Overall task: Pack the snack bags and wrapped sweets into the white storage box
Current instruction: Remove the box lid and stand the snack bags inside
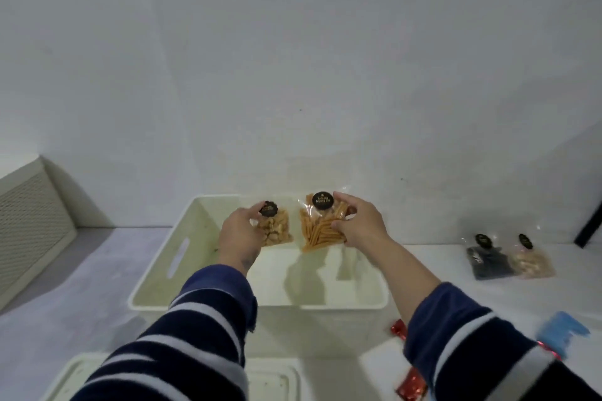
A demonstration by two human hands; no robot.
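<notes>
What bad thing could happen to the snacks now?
The stick snack bag in the right hand could get squashed and its sticks snap. The two snack bags on the table lie far right of the white box, so they might get forgotten.

We saw a white desk (423, 270) against the wall. On it: white storage box (156, 286) mid-desk, its lid (273, 381) at the near edge, dark snack bag (488, 262) touching a pale one (534, 262) far right, red wrapped sweets (411, 388) plus a blue item (562, 334) near right.
</notes>
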